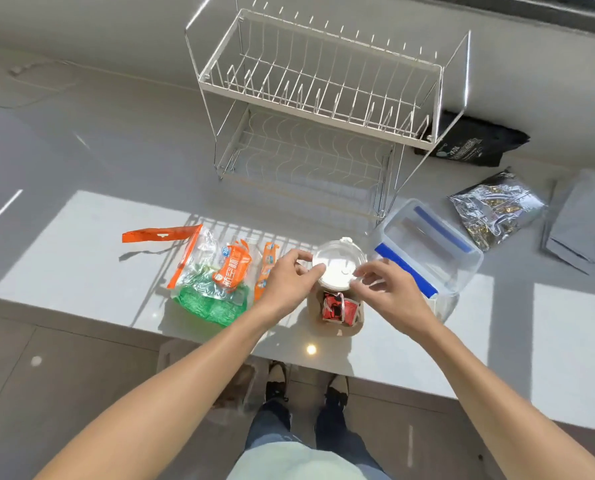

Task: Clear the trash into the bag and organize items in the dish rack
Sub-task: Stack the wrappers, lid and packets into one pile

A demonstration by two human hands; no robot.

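Note:
A round clear plastic lid (337, 263) is held over a brown paper bowl (334, 329) near the counter's front edge. My left hand (291, 282) pinches the lid's left rim and my right hand (389, 289) pinches its right rim. Red crumpled wrappers (339, 306) lie inside the bowl. A white two-tier wire dish rack (323, 98) stands behind, with nothing on its tiers. To the left lies an orange and green plastic package (213, 278), torn open.
A clear container with blue clips (427, 247) sits right of the bowl. Farther right lie a silver foil bag (497, 209), grey flat bags (576, 223) and a black bag (472, 140) behind the rack. An orange torn strip (157, 233) lies at left.

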